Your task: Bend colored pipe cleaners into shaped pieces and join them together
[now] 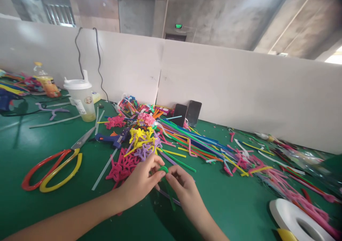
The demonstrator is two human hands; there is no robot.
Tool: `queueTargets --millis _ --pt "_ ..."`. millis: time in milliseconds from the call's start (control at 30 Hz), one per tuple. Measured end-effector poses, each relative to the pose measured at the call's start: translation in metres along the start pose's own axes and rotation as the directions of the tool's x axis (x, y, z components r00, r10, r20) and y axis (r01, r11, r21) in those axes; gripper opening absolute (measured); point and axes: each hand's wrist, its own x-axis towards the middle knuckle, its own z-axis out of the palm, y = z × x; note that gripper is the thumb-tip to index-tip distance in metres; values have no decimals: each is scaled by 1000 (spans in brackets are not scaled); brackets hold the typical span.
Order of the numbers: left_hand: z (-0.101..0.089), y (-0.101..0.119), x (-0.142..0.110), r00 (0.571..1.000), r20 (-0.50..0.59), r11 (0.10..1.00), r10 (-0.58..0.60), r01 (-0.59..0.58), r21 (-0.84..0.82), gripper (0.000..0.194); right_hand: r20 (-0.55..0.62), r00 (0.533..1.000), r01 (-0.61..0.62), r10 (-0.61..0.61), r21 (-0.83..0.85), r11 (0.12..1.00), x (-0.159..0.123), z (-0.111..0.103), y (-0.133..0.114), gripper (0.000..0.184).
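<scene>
My left hand (146,175) and my right hand (180,184) meet over the green table, fingers pinched around a green pipe cleaner (163,169). Its top curls between my fingertips, and a long tail hangs down toward the table. Just beyond my left hand lies a pile of bent pink pipe cleaners (124,167). Yellow star-like pipe cleaner shapes (141,137) and purple ones (148,149) are heaped behind it. My fingers partly hide the curled end.
Large scissors (76,146) with red and yellow handles lie at left, near a blue glue gun (113,138) and a lidded cup (82,100). Straight pipe cleaners (197,141) spread right of centre. Two phones (192,113) lean on the white partition (240,91). A white tape roll (283,216) sits front right.
</scene>
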Motion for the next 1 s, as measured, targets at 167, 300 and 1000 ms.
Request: queueTargets --millis 167,300,1000 --pt "-1 2 0 1000 -23 999 8 -9 -36 9 -28 999 21 -20 53 998 1 0 -1 22" --pt "-3 7 0 1000 -5 1000 -4 4 -7 9 -48 998 34 -32 62 997 1 0 -1 20" --pt "-3 14 -2 992 129 988 -5 -15 151 15 16 1000 14 -16 134 991 4 -2 2 21"
